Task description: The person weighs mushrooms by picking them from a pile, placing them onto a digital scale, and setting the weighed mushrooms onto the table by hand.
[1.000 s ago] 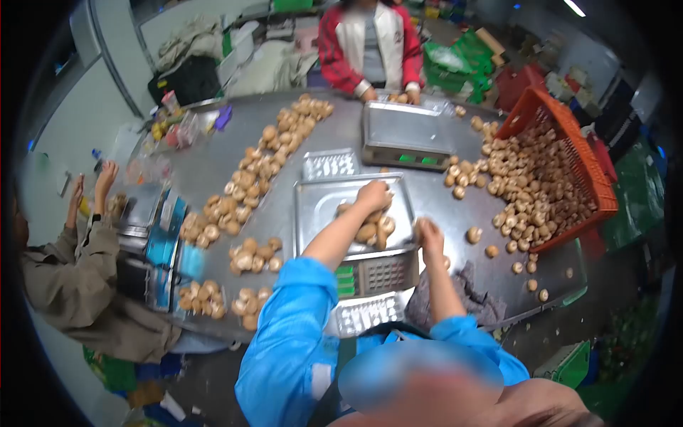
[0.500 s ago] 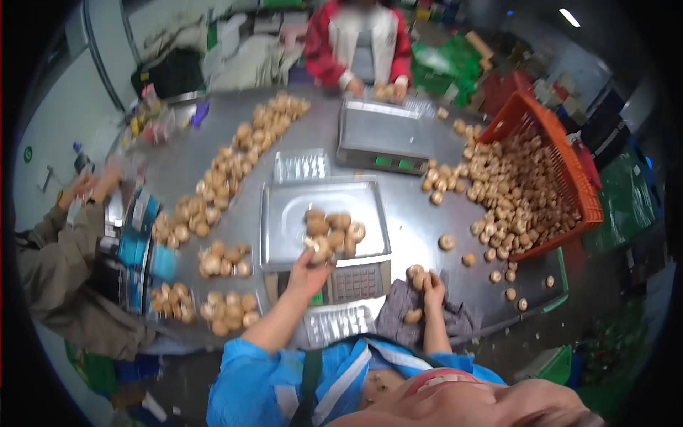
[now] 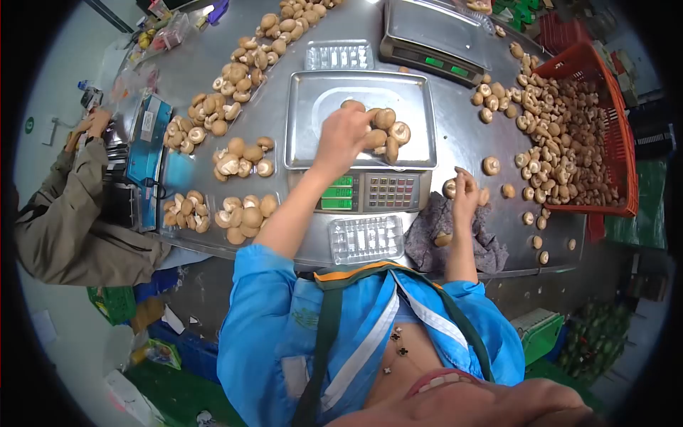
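Observation:
My left hand point(image 3: 345, 135) is over the metal tray of the weighing scale point(image 3: 302, 153), its fingers closed around a brown-capped mushroom point(image 3: 352, 105). More mushrooms point(image 3: 385, 118) lie on the tray beside my fingertips. Lit green digits show on the scale's display point(image 3: 337, 192). To the right of the scale, my right hand point(image 3: 466, 193) is just above a crumpled grey cloth point(image 3: 425, 226). One mushroom point(image 3: 449, 188) shows left of its fingers and another point(image 3: 484, 197) at its right side; the grip seems closed on mushroom, partly hidden. A further mushroom point(image 3: 442, 239) rests on the cloth.
An orange crate point(image 3: 626, 156) lies tipped at right, mushrooms spilling onto the metal table point(image 3: 270, 121). Clear plastic trays point(image 3: 366, 240) sit before and behind the scale. Mushroom piles point(image 3: 242, 158) are on the left, near a co-worker's sleeve point(image 3: 78, 213). A second scale point(image 3: 434, 35) stands behind.
The camera view has tilted down. My left hand has moved from the tray's front edge farther over the tray. My right hand has lifted slightly from the cloth, mushrooms still at its fingers.

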